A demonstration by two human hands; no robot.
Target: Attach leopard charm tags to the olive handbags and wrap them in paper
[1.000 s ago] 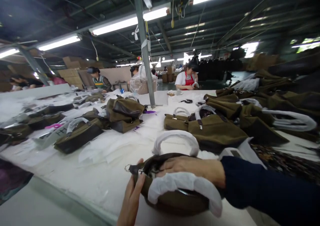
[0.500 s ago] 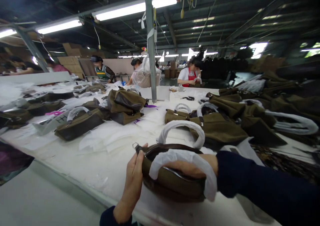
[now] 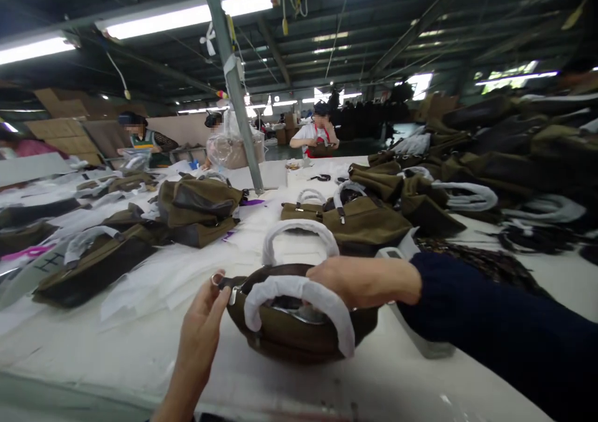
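Observation:
An olive and dark brown handbag [image 3: 299,338] stands in front of me on the white table [image 3: 154,353], its zip open and both handles wrapped in white paper. My left hand [image 3: 205,322] pinches the tab with a metal ring at the bag's left end. At the bag's opening, between the two raised handles, is my right hand [image 3: 343,278], its fingers bent down and partly hidden behind the front handle. Something pale shows inside the opening below these fingers; I cannot make out what it is.
More olive bags [image 3: 374,222] lie behind and in a heap at the right. Others [image 3: 93,263] lie at the left on white sheets. A metal post [image 3: 238,98] rises from the table. A grey-white object [image 3: 427,341] lies right of the bag. People work beyond.
The view has turned right, so the bag appears further left. My right hand has risen from deep inside the bag to its opening. My left hand remains on the end tab.

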